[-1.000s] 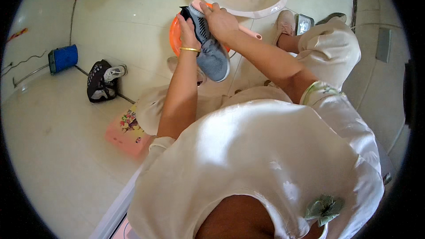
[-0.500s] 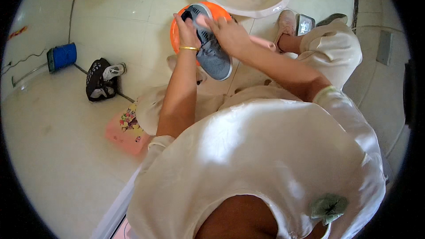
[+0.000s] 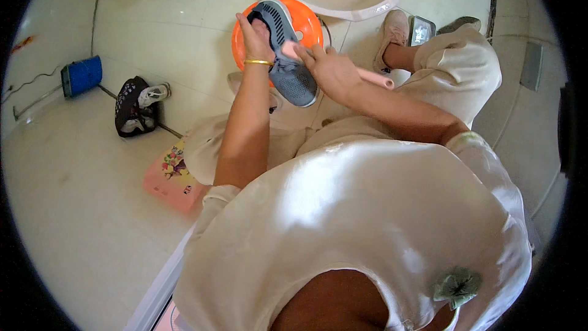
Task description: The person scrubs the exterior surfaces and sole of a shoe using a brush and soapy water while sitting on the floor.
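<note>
A grey mesh sneaker (image 3: 295,84) with a pale sole is held over a round orange plastic piece (image 3: 309,27), its toe pointing toward me. My left hand (image 3: 256,38) grips it at the foot opening, with some fingers hidden inside. My right hand (image 3: 334,73) is closed around a pink brush (image 3: 376,78). The brush head lies against the shoe's upper near the laces, and its handle sticks out past my wrist to the right. Its bristles are hidden.
A large white basin (image 3: 395,1) with cloudy water stands beyond the shoe. To the left are a black bag (image 3: 127,107) with another shoe, a blue box-shaped object (image 3: 82,76) and a pink package (image 3: 168,184). A phone-like screen (image 3: 422,30) rests by my right foot.
My right hand has drawn the brush from beside the shoe opening down toward the laces and slightly right. My left hand still grips the sneaker.
</note>
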A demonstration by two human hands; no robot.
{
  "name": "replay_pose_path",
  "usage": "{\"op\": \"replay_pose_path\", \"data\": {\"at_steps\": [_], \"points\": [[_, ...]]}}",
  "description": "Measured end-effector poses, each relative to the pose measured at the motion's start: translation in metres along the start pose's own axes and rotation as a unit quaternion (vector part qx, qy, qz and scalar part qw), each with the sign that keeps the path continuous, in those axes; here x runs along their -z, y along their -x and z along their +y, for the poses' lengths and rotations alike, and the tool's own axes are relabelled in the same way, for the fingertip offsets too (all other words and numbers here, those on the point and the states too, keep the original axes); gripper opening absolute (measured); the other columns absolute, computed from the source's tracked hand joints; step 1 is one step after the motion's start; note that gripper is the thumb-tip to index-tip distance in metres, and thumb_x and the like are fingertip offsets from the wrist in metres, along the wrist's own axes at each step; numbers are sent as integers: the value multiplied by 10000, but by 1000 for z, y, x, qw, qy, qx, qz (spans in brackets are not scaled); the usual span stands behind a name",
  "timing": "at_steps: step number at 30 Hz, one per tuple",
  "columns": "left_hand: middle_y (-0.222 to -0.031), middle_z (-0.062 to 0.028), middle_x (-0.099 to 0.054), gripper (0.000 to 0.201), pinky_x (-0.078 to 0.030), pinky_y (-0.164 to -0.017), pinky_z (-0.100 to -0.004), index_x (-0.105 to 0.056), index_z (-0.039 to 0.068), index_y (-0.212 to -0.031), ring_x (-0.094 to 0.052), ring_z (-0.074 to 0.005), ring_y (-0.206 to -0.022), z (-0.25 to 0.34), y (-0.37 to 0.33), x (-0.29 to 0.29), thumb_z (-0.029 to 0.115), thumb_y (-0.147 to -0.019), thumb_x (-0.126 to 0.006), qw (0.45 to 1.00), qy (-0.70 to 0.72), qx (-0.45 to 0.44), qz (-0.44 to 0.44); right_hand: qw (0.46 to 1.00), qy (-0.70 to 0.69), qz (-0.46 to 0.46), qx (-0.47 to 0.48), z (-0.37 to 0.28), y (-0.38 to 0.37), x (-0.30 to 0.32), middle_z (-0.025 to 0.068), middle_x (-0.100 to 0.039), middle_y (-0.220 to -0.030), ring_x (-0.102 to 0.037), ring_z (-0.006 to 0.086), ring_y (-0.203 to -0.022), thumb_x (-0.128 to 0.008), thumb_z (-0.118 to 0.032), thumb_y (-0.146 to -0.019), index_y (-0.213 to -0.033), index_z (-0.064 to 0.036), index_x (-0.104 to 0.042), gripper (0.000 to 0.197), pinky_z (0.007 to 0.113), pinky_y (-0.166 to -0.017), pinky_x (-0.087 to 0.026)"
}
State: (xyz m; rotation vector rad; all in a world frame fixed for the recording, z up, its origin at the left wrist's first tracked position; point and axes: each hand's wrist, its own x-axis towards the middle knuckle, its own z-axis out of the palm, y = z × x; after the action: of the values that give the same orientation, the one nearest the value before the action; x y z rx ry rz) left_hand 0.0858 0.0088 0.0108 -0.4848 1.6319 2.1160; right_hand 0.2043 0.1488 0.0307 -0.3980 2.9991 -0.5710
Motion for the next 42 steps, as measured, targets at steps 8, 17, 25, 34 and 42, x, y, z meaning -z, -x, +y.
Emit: {"op": "replay_pose_path", "data": {"at_steps": [8,17,25,34,42], "points": [[-1400,-151,-230,945,-114,-1058,-325,-186,-51,-1335,-183,-231,-1302,-9,-13,9,720,-787,-179,997,43,-11,-65,999,29,20,-33,10,-73,1,118,-509,-991,-568,295,-829,-489,-106,-770,-1265,-118,-385,506,377,-625,-504],[-1425,-218,-63,1067,-87,-1068,-326,-55,-115,-1326,-83,-254,-1334,-2,-11,6,764,-739,-205,1000,-15,2,22,1000,-1,-21,-17,6,-42,4,132,-506,-990,-570,286,-807,-500,-92,-759,-1272,-93,-372,528,377,-620,-508],[-1377,-155,-257,983,-184,-1047,-335,-237,-63,-1306,-275,-239,-1255,-6,-11,17,750,-754,-211,999,28,-9,17,999,-10,43,28,-2,-7,3,117,-511,-967,-575,281,-792,-505,-81,-742,-1266,-116,-379,540,366,-580,-507],[-1330,-139,-328,847,-231,-1026,-322,-290,-36,-1288,-319,-226,-1215,7,9,-28,647,-798,-381,992,28,-13,120,999,21,-25,-11,39,-94,28,113,-534,-970,-594,288,-805,-529,-131,-764,-1258,-153,-416,508,374,-587,-509],[-981,-61,-578,467,-486,-775,-319,-532,36,-1035,-570,-187,-895,1,-13,6,458,-835,-515,997,59,38,36,931,49,-333,-139,277,-71,134,98,-614,-825,-574,212,-661,-453,-326,-833,-1151,-79,-522,409,352,-551,-475]]}}
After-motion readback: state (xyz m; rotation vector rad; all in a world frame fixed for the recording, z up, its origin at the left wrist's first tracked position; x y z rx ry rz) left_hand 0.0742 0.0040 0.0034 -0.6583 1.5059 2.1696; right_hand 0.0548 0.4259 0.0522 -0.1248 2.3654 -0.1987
